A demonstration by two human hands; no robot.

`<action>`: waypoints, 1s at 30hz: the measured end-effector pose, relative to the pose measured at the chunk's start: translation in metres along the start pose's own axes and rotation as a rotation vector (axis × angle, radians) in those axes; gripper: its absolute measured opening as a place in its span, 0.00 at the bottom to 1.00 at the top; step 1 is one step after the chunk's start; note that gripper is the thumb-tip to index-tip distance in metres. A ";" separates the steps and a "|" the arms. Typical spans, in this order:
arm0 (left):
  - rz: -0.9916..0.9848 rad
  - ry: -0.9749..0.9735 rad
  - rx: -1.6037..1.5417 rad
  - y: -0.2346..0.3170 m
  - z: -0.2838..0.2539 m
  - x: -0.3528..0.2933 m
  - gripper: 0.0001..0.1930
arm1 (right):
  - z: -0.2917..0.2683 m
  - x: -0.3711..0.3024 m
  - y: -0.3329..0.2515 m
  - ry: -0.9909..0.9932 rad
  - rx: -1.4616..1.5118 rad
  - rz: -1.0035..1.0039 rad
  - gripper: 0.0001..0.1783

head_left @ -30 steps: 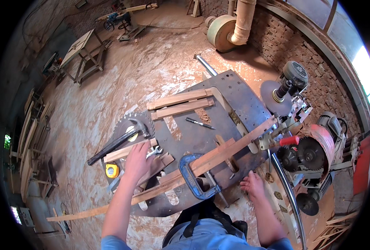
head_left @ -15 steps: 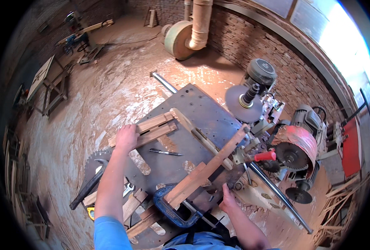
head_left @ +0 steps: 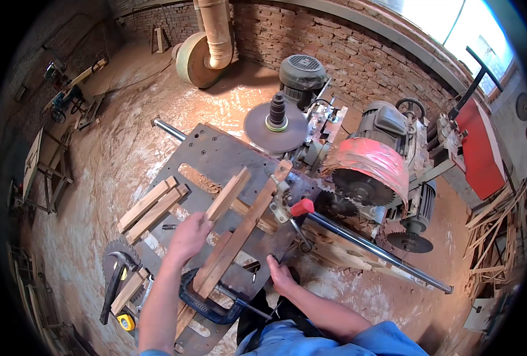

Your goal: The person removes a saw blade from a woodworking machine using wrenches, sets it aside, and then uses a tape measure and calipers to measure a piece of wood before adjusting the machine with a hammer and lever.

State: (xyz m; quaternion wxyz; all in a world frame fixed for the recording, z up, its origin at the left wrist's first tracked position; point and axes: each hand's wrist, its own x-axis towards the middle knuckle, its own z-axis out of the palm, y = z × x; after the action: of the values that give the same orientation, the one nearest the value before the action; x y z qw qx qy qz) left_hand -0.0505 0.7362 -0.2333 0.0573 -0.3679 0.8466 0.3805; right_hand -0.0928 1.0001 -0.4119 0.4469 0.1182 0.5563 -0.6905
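My left hand [head_left: 191,238] is closed around a short wooden strip [head_left: 230,192], which slants up and away over the metal machine table [head_left: 216,149]. Just right of it lies a long wooden bar [head_left: 239,237], with a blue C-clamp [head_left: 199,308] over its near end. Beside the bar's far end sits a toggle clamp with a red handle [head_left: 302,207]. My right hand [head_left: 282,277] grips the table's right edge, thumb up; its other fingers are partly hidden. Two more wooden strips [head_left: 156,212] lie side by side left of my left hand, near a partly covered pen [head_left: 169,226].
A hammer [head_left: 114,288], a toothed saw blade [head_left: 112,256] and a yellow tape measure [head_left: 125,322] lie at the left. Exposed blades stand at the right: a large disc [head_left: 260,130] and a saw blade [head_left: 358,188] under a pink-wrapped guard [head_left: 373,160]. A steel rail [head_left: 382,255] juts out to the right.
My left hand has moved from the strips at the table's left toward the long bar and now holds a short strip. My right hand stays at the table edge. The view has turned right.
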 end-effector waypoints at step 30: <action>0.300 0.091 0.565 0.141 0.165 0.032 0.31 | -0.086 -0.019 -0.011 -0.059 -0.471 -0.087 0.30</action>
State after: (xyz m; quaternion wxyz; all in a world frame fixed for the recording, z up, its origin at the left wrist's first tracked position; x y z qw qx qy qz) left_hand -0.1974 0.8927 -0.2765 0.0627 -0.2253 0.9651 0.1177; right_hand -0.1186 1.0842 -0.4228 0.4480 -0.0335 0.6932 -0.5636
